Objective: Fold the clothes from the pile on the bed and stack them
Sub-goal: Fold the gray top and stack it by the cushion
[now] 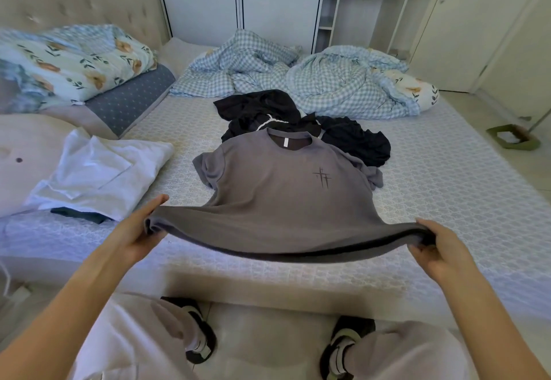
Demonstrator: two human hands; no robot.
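A grey T-shirt (280, 189) with a small dark print on the chest lies front up on the bed (447, 189), collar away from me. Its hem is lifted off the mattress and stretched wide. My left hand (140, 230) grips the hem's left corner, my right hand (438, 245) grips the right corner. Behind the collar lies a pile of black clothes (351, 138) with a white cord. A folded white garment (104, 171) rests at the left, over something dark.
A crumpled blue checked duvet (298, 78) fills the far side of the bed. Floral pillows (68, 60) and a grey pillow lie at the far left by the headboard. White cabinets (238, 1) stand behind. A green dustpan (512, 136) sits on the floor at right.
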